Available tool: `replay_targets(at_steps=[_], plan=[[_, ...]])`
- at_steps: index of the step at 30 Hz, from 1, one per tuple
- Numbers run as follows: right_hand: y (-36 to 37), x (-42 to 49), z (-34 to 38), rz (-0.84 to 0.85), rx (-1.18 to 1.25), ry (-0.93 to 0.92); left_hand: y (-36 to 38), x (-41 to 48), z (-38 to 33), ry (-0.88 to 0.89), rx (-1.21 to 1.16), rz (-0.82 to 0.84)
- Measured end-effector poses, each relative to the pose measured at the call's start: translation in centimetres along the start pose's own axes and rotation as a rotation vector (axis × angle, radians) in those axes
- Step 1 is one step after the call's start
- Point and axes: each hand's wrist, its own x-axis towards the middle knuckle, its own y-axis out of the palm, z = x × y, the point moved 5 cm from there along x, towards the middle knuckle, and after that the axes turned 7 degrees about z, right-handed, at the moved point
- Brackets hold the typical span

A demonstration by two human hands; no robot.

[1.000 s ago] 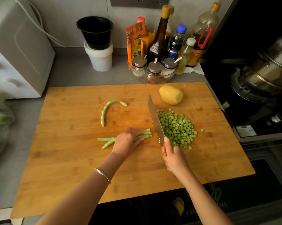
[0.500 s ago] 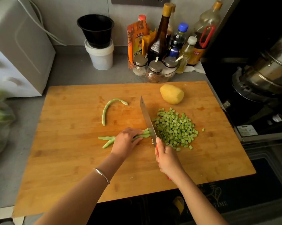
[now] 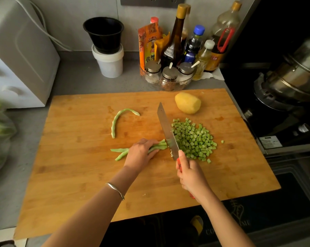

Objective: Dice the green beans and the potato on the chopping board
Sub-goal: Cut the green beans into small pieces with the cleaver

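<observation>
A large wooden chopping board (image 3: 79, 175) covers the counter. My left hand (image 3: 141, 154) presses down on a small bundle of green beans (image 3: 158, 146), fingers curled over them. My right hand (image 3: 189, 173) grips the red handle of a cleaver (image 3: 166, 129), whose blade stands on the right end of the bundle. Right of the blade lies a pile of diced green beans (image 3: 193, 139). One whole curved bean (image 3: 115, 122) lies apart at the board's middle. A peeled yellow potato (image 3: 187, 103) sits near the far edge.
Behind the board stand a glass bowl of spice jars (image 3: 168, 75), several sauce bottles (image 3: 175, 38) and a black cup on a white tub (image 3: 107, 56). A white appliance (image 3: 16, 56) is at left, a steel pot (image 3: 297, 75) on the stove at right.
The cleaver moved left from the diced pile onto the end of the bean bundle, then shifted slightly. My left hand stayed on the beans.
</observation>
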Motion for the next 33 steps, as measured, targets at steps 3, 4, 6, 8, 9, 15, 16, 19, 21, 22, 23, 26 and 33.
replay_targets(at_steps=[3, 4, 6, 8, 9, 15, 16, 19, 21, 22, 23, 26, 33], plan=[[0.6, -0.3, 0.2, 0.028, 0.038, -0.003, 0.0, -0.2, 0.3, -0.025, -0.014, -0.002], [0.7, -0.3, 0.1, 0.034, 0.041, 0.001, 0.1, -0.1, 0.3, -0.022, -0.024, 0.002], [0.8, -0.3, -0.1, 0.037, 0.024, 0.017, 0.2, 0.0, 0.2, -0.004, -0.04, 0.003], [1.2, -0.1, -0.4, 0.028, -0.009, 0.046, 0.2, 0.0, 0.0, 0.009, -0.042, -0.005], [1.5, 0.2, -0.4, 0.015, -0.023, 0.059, 0.3, 0.0, 0.1, 0.005, -0.041, -0.009], [2.3, 3.0, 0.4, -0.04, -0.106, 0.082, 0.4, 0.0, 0.3, -0.003, -0.03, -0.004], [2.0, 3.0, 0.1, -0.039, -0.101, 0.084, 0.3, -0.1, 0.3, 0.004, -0.025, -0.009], [0.7, 2.2, -1.1, -0.035, -0.052, 0.078, 0.3, 0.1, 0.2, 0.029, -0.016, 0.003], [-0.2, 1.8, -1.7, -0.042, 0.004, 0.091, 0.3, 0.5, -0.1, 0.041, -0.016, 0.011], [-0.5, 1.7, -1.7, -0.045, 0.025, 0.094, 0.5, 0.7, -0.3, 0.05, -0.015, 0.015], [-0.6, 1.7, -1.7, -0.047, 0.036, 0.09, 0.7, 0.9, -0.5, 0.054, -0.009, 0.02], [-0.6, 1.5, -1.1, -0.051, 0.021, 0.052, 0.8, 1.4, -1.0, 0.058, 0.06, 0.025], [-0.2, 0.7, -0.1, -0.024, 0.051, 0.023, 0.0, 0.3, -0.1, 0.048, 0.15, -0.012]])
